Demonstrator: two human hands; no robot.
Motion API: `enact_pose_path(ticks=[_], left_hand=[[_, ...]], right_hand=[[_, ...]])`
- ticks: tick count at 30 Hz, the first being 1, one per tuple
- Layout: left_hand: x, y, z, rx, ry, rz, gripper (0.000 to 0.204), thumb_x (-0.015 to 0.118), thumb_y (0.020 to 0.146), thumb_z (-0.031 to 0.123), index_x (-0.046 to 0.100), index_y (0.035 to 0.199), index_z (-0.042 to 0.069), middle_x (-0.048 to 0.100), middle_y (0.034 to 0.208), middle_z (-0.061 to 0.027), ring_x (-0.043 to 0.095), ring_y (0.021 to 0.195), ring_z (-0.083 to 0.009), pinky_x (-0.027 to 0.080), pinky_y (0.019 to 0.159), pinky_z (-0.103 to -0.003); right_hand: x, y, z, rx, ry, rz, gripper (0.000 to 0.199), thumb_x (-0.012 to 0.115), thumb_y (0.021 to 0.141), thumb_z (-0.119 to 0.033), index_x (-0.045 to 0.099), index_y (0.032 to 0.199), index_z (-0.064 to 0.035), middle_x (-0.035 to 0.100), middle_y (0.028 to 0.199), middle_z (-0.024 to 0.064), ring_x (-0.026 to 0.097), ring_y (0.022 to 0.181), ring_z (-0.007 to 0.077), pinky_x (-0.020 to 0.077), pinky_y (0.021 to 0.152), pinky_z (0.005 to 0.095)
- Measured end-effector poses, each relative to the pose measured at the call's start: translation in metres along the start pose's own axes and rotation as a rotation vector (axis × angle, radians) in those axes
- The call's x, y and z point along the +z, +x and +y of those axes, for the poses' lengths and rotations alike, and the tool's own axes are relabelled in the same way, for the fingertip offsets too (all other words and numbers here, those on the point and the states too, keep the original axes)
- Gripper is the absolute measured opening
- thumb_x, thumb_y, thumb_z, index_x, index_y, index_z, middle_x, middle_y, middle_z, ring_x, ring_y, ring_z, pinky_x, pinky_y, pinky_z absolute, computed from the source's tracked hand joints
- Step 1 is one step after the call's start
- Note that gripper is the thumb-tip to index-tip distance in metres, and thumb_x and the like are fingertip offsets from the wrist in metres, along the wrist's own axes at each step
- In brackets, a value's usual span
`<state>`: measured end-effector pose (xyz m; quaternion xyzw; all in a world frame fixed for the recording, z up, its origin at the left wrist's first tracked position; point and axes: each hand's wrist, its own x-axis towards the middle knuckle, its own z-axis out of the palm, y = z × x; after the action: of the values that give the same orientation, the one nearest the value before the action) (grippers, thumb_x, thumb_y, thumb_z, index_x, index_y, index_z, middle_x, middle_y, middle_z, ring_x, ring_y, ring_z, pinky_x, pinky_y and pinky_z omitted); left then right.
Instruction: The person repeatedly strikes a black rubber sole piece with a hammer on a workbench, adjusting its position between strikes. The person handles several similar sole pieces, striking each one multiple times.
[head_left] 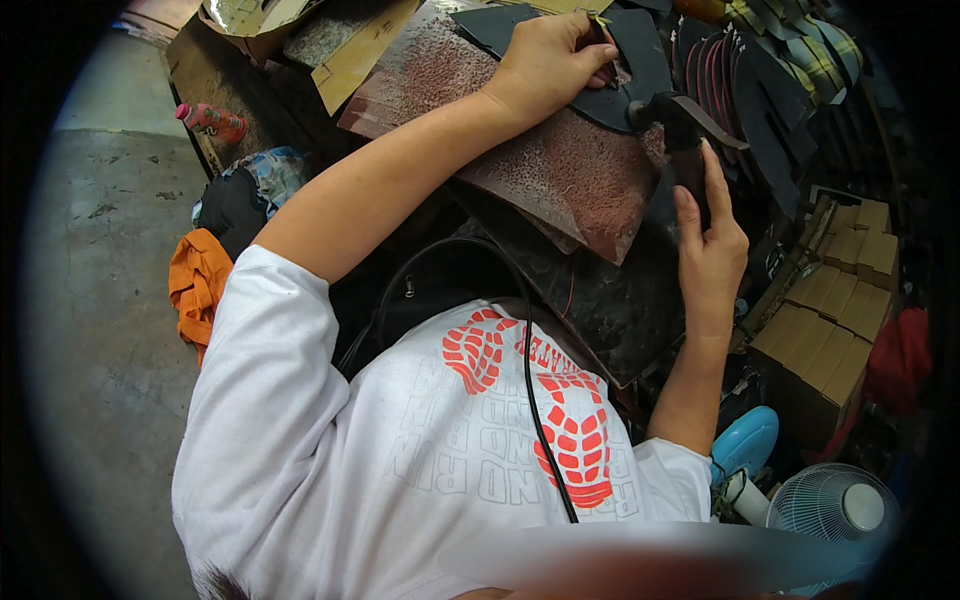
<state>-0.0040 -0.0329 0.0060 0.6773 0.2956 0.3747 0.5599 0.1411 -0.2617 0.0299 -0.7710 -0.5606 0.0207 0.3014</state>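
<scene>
My left hand (pixel 548 68) is closed in a pinch at the top of the view. Between its fingertips is a slim punch-like tool (pixel 598 20) with a yellowish top end, mostly hidden by the fingers. It stands over a dark grey flat sheet piece (pixel 645 55) with a cut-out. My right hand (pixel 712 245) grips the dark handle of a hammer (pixel 688 150), whose rounded face and long curved claw are just right of the left hand. Beneath the sheet lies a worn, pitted reddish board (pixel 580 185).
Stacked dark curved pieces (pixel 715 70) stand at the upper right. Brown cardboard boxes (pixel 825 315) and a fan (pixel 835 510) are at the right. An orange cloth (pixel 200 280) and a pink-capped bottle (pixel 212 122) lie to the left. A black cable (pixel 530 370) crosses my shirt.
</scene>
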Motion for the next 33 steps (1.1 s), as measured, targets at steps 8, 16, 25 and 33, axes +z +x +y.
enact_pose_path(ticks=[8, 16, 25, 33], left_hand=[[0.006, 0.001, -0.010, 0.257, 0.037, 0.046, 0.017, 0.070, 0.089, 0.016, 0.070, 0.097, 0.001, 0.070, 0.078, -0.0166, 0.070, 0.073, -0.0342, 0.057, 0.067, -0.038], [0.010, -0.003, 0.001, 0.785, 0.569, 0.028, 0.015, 0.069, 0.089, 0.016, 0.068, 0.095, 0.002, 0.069, 0.081, -0.0149, 0.069, 0.076, -0.0344, 0.055, 0.069, -0.042], [0.011, -0.004, 0.002, 0.678, 0.549, 0.057, 0.014, 0.071, 0.090, 0.014, 0.067, 0.097, 0.003, 0.067, 0.080, -0.0165, 0.068, 0.073, -0.0347, 0.052, 0.064, -0.040], [0.014, -0.008, 0.003, 0.625, 0.546, 0.075, 0.015, 0.068, 0.090, 0.017, 0.066, 0.091, 0.002, 0.068, 0.078, -0.0174, 0.069, 0.077, -0.0367, 0.055, 0.070, -0.044]], right_hand=[[-0.076, 0.024, -0.050, -0.091, 0.309, 0.252, 0.038, 0.060, 0.100, -0.041, 0.057, 0.120, -0.0077, 0.064, 0.100, 0.0147, 0.062, 0.082, 0.0204, 0.0475, 0.068, 0.0312], [-0.035, 0.024, -0.038, -0.062, 0.194, 0.157, 0.038, 0.063, 0.100, -0.033, 0.057, 0.132, -0.0151, 0.063, 0.120, 0.0142, 0.066, 0.098, 0.0221, 0.0520, 0.078, 0.0338], [-0.121, 0.033, -0.037, -0.245, 0.560, 0.323, 0.061, 0.063, 0.096, -0.052, 0.060, 0.115, 0.0056, 0.062, 0.082, 0.0105, 0.056, 0.059, 0.0170, 0.0468, 0.054, 0.0244], [-0.019, 0.024, -0.023, -0.022, 0.080, 0.111, 0.054, 0.068, 0.097, -0.023, 0.052, 0.149, -0.0227, 0.073, 0.119, 0.0139, 0.074, 0.102, 0.0267, 0.0565, 0.080, 0.0344]])
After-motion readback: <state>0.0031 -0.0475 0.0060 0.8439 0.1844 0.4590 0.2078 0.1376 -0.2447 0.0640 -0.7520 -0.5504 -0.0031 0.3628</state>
